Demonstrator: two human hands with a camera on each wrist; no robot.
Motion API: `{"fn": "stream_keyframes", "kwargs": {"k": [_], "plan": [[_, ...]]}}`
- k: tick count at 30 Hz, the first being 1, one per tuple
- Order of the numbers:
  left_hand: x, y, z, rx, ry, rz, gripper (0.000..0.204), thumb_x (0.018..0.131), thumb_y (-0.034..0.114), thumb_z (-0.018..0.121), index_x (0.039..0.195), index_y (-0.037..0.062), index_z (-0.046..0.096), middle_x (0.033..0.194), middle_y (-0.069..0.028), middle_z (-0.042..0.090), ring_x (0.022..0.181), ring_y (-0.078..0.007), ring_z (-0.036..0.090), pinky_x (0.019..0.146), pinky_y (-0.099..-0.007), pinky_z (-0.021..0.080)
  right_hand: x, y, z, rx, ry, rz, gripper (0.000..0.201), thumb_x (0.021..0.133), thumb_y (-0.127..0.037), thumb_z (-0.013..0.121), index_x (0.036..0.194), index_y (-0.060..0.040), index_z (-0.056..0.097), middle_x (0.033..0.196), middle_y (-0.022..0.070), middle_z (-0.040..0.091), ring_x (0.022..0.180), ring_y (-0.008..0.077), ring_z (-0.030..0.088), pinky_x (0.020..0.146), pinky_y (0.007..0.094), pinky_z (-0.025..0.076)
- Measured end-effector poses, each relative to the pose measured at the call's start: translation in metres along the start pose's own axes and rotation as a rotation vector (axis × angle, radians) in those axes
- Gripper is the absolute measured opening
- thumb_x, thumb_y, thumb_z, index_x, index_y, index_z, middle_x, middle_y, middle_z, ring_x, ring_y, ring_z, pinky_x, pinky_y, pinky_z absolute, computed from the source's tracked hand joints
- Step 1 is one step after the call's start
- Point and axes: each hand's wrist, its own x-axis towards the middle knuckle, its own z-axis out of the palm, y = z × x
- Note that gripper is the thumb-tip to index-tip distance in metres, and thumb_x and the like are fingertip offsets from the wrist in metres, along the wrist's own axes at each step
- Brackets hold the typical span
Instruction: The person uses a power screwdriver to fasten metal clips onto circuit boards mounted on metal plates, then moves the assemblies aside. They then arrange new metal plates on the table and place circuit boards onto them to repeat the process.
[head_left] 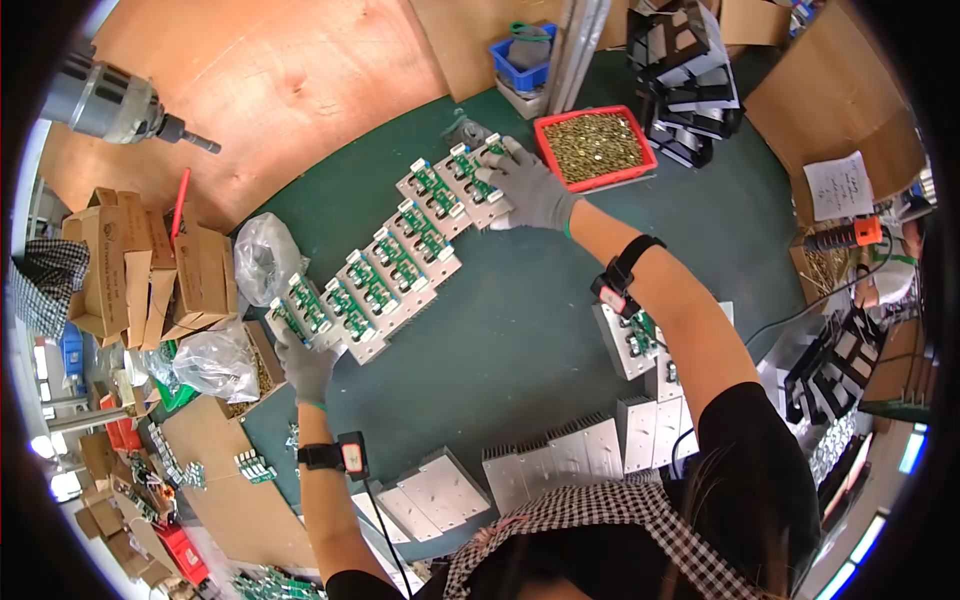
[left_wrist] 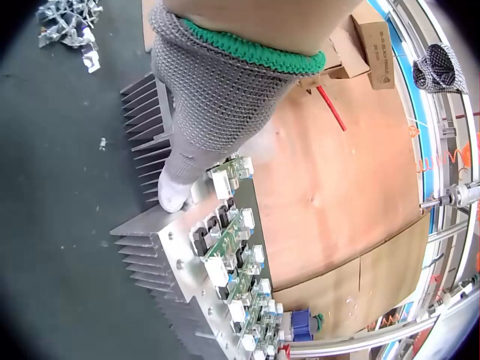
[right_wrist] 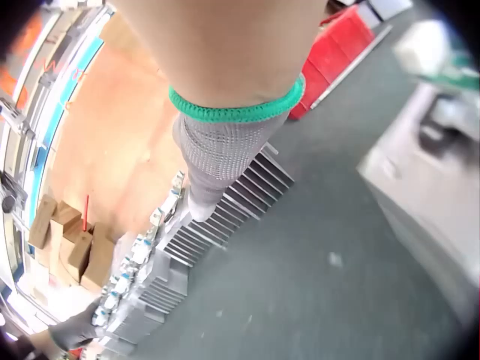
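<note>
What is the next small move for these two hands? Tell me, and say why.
Probably nudging the row of metal blocks straighter: the left hand grips one end, the right hand the other, and the blocks' edges lie stepped rather than in line.

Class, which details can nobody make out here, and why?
Handwriting on white paper sheet, head view: too small.
Shapes of gold pieces in red plastic tray, head view: too small.
Most fingers of the grey-gloved left hand, left wrist view: hidden behind its back.
Nearest silver metal block, right wrist view: blurred, edge cuts it.
</note>
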Motion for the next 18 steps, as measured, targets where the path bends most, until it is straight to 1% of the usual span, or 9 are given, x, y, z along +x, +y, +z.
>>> {"fn": "stream_keyframes", "kwargs": {"k": [1, 6, 7, 9, 11, 12, 13, 15, 18], "plan": [[0.003, 0.02, -0.008, 0.036, -0.034, -0.124, 0.121, 0.057, 0.036, 0.091, 0.151, 0.014, 0.019, 0.146, -0.0278, 0.031, 0.13, -0.046, 0.043, 0.106, -0.047, 0.041, 0.017, 0.009, 0.002, -0.007, 0.009, 0.017, 0.088, 0.073, -0.059, 0.072, 0.144, -0.0144, 0.044, 0.148, 0.0084, 0.04, 0.143, 0.0459, 0.02, 0.115, 0.0539, 0.027], [0.015, 0.053, -0.015, -0.051, -0.038, -0.137, 0.116, 0.064, 0.041, 0.087, 0.153, 0.015, 0.018, 0.15, -0.0305, 0.026, 0.137, -0.0461, 0.034, 0.109, -0.0495, 0.036, 0.051, 0.006, -0.012, -0.083, -0.015, 0.21, 0.082, 0.076, -0.052, 0.071, 0.143, -0.014, 0.044, 0.149, 0.008, 0.039, 0.144, 0.0405, 0.024, 0.115, 0.0542, 0.025], [0.011, 0.052, -0.015, -0.115, -0.022, -0.109, 0.114, 0.065, 0.042, 0.086, 0.153, 0.0149, 0.02, 0.152, -0.0307, 0.024, 0.138, -0.047, 0.032, 0.11, -0.0505, 0.035, 0.05, 0.0, -0.014, -0.099, 0.077, 0.167, 0.079, 0.077, -0.049, 0.07, 0.144, -0.014, 0.044, 0.148, 0.0092, 0.041, 0.143, 0.0396, 0.026, 0.115, 0.0544, 0.024], [-0.013, 0.044, -0.025, -0.109, 0.085, 0.115, 0.108, 0.067, 0.044, 0.084, 0.151, 0.0115, 0.025, 0.153, -0.0296, 0.023, 0.14, -0.0469, 0.028, 0.112, -0.0525, 0.031, 0.038, -0.024, -0.02, -0.134, 0.272, 0.062, 0.075, 0.079, -0.042, 0.068, 0.144, -0.0141, 0.043, 0.145, 0.0115, 0.043, 0.14, 0.0379, 0.03, 0.114, 0.0549, 0.023], [-0.051, 0.045, -0.022, -0.054, 0.194, 0.393, 0.099, 0.071, 0.044, 0.079, 0.149, 0.0073, 0.031, 0.154, -0.0276, 0.024, 0.142, -0.0459, 0.026, 0.113, -0.0545, 0.027, -0.004, -0.093, -0.036, 0.119, 0.324, -0.14, 0.068, 0.08, -0.035, 0.067, 0.14, -0.0129, 0.046, 0.14, 0.0142, 0.046, 0.13, 0.0368, 0.042, 0.109, 0.0526, 0.031], [-0.078, 0.057, -0.011, 0.002, 0.214, 0.581, 0.093, 0.074, 0.044, 0.076, 0.147, 0.0047, 0.034, 0.154, -0.0261, 0.025, 0.142, -0.0449, 0.025, 0.114, -0.0556, 0.025, -0.018, -0.114, -0.024, 0.199, 0.252, -0.149, 0.065, 0.08, -0.033, 0.068, 0.138, -0.0122, 0.047, 0.135, 0.0141, 0.047, 0.124, 0.0353, 0.047, 0.103, 0.0497, 0.037], [-0.08, 0.065, 0.002, 0.066, 0.197, 0.637, 0.081, 0.079, 0.037, 0.072, 0.144, 0.001, 0.039, 0.151, -0.0249, 0.031, 0.14, -0.0428, 0.029, 0.114, -0.0546, 0.023, -0.023, -0.129, -0.009, 0.276, 0.177, -0.157, 0.061, 0.081, -0.031, 0.068, 0.135, -0.0114, 0.048, 0.13, 0.0141, 0.049, 0.118, 0.0338, 0.051, 0.098, 0.0468, 0.044], [-0.067, 0.076, 0.02, 0.112, 0.28, 0.659, 0.068, 0.083, 0.027, 0.067, 0.142, 0.0044, 0.041, 0.148, -0.0172, 0.039, 0.134, -0.0388, 0.036, 0.11, -0.0508, 0.028, -0.018, -0.15, 0.018, 0.341, 0.194, -0.096, 0.055, 0.081, -0.027, 0.069, 0.129, -0.0102, 0.049, 0.123, 0.0145, 0.048, 0.109, 0.0337, 0.057, 0.089, 0.0451, 0.05], [-0.045, 0.086, 0.012, 0.113, 0.242, 0.512, 0.061, 0.081, 0.018, 0.066, 0.138, 0.0094, 0.046, 0.146, -0.0104, 0.044, 0.127, -0.0359, 0.041, 0.105, -0.0488, 0.032, 0.015, -0.169, 0.013, 0.482, 0.13, 0.127, 0.048, 0.081, -0.024, 0.069, 0.122, -0.0082, 0.05, 0.116, 0.0159, 0.047, 0.098, 0.0356, 0.061, 0.081, 0.0456, 0.054]]}}
